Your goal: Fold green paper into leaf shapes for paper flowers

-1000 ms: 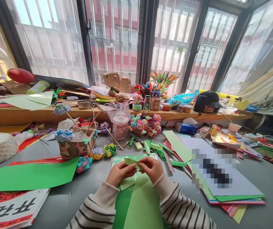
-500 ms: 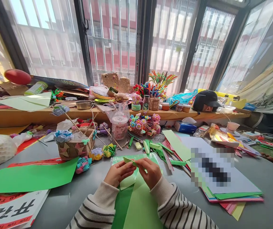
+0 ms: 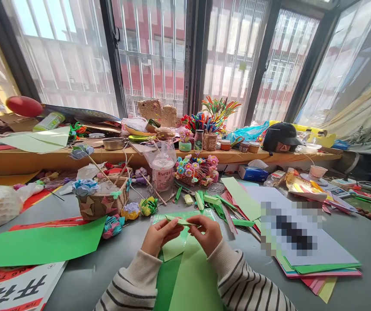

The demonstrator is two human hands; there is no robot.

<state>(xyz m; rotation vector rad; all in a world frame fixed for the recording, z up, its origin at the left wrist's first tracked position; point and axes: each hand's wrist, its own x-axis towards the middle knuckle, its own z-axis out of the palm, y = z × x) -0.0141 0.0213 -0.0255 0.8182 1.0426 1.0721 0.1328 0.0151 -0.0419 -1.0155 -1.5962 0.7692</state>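
Between my two hands is a small folded strip of light green paper [image 3: 181, 222], held level above the table. My left hand [image 3: 159, 235] pinches its left part between thumb and fingers. The fingertips of my right hand [image 3: 207, 233] are closed on its right end. Below them, sheets of light green paper [image 3: 195, 276] and darker green paper [image 3: 166, 280] overlap on the table, partly hidden by my hands and sleeves. Just beyond my hands lie several cut green paper strips [image 3: 216, 201] and a ruler [image 3: 229, 219].
A stack of coloured paper [image 3: 328, 250] lies on the right. On the left are a woven basket [image 3: 88, 205] with paper flowers and a green sheet [image 3: 42, 242]. A plastic cup [image 3: 163, 170] stands ahead, before a cluttered windowsill [image 3: 140, 159].
My right hand has shifted slightly right, away from my left. More of the folded strip shows between them, and it now lies flatter.
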